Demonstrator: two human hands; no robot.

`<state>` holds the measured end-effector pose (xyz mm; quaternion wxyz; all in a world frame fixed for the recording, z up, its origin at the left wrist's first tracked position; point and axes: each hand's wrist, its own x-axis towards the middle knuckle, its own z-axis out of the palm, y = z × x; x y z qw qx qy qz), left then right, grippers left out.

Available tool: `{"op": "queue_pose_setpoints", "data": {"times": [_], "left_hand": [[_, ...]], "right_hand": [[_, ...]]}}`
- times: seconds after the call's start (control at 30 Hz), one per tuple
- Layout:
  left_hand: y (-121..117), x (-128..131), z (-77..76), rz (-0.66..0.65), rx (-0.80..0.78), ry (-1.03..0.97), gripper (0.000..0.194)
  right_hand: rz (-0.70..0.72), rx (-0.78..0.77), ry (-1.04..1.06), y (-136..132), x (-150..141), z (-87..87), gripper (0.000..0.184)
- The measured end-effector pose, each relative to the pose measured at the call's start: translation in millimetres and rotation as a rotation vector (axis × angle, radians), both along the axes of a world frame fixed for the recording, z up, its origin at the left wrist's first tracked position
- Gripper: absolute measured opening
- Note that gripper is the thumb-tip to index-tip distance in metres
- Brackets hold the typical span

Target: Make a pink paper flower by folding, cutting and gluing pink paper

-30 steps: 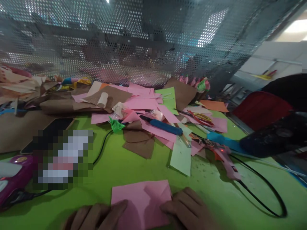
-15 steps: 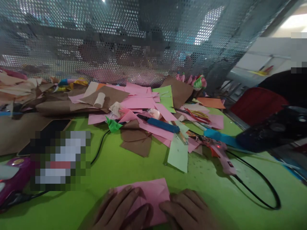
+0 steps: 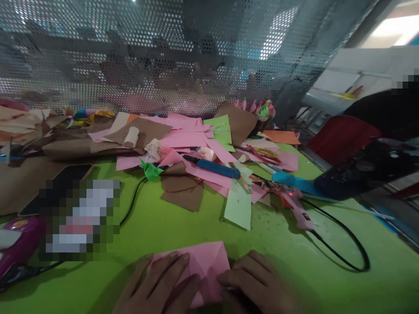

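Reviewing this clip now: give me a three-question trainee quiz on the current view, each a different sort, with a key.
1. True or false: the left hand and the right hand both touch the same pink sheet.
2. Which of these shows a small red light?
A) the pale green sheet
B) the pink glue gun
C) the orange sheet
3. Fill in the missing word: in the picture, the crumpled green piece lies to the ____ of the blue-handled tool.

Key: 1 true; 2 B; 3 left.
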<state>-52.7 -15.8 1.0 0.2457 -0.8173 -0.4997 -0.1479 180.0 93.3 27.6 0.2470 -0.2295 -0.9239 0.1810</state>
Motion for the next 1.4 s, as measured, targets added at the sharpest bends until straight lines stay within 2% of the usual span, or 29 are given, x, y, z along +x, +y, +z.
{"op": "queue_pose_setpoints", "data": {"times": [0.13, 0.23, 0.33, 0.43, 0.5, 0.57, 0.63, 0.7, 0.8, 0.9, 1.0, 1.17, 1.3, 1.4], "left_hand": [[4, -1, 7.6, -0.003, -0.003, 0.044, 0.032], [4, -2, 11.1, -0.034, -0.012, 0.028, 0.034], [4, -4, 18.7, -0.056, -0.074, -0.153, 0.036], [4, 2, 31.3, 0.033, -0.174, -0.660, 0.035], [6, 10, 41.3, 0.213, -0.278, -1.170, 0.027], [9, 19, 51.2, 0.337, -0.362, -1.591, 0.033], [13, 26, 59.4, 0.412, -0.407, -1.847, 0.040], [15, 29, 64.0, 0.462, -0.423, -1.983, 0.044], [17, 30, 63.1, 0.496, -0.442, -2.097, 0.047], [16, 29, 57.1, 0.407, -0.489, -2.145, 0.045], [14, 29, 54.0, 0.325, -0.533, -2.165, 0.046], [13, 28, 57.5, 0.477, -0.527, -2.158, 0.053], [14, 26, 53.8, 0.402, -0.555, -2.083, 0.052], [16, 24, 48.5, 0.424, -0.554, -2.030, 0.053]], "right_hand": [[0.020, -0.024, 0.021, -1, 1, -1.2, 0.015], [0.019, -0.104, 0.025, -1, 3, 8.6, 0.034], [-0.086, -0.207, 0.098, 2, 5, 22.4, 0.054], [-0.200, -0.321, 0.242, 10, 3, 33.5, 0.063], [-0.200, -0.462, 0.320, 17, -2, 38.8, 0.063], [-0.167, -0.631, 0.373, 22, -10, 43.3, 0.058], [-0.132, -0.769, 0.415, 23, -21, 47.8, 0.049], [-0.092, -0.870, 0.458, 21, -31, 52.5, 0.042], [-0.016, -1.035, 0.534, 15, -43, 57.8, 0.038], [-0.045, -1.138, 0.606, 9, -51, 57.9, 0.034], [-0.142, -1.105, 0.625, 6, -55, 54.3, 0.027], [-0.165, -1.039, 0.574, 4, -60, 49.9, 0.024], [-0.179, -1.000, 0.564, 4, -60, 47.4, 0.024], [-0.221, -0.954, 0.571, 5, -59, 45.6, 0.020]]}}
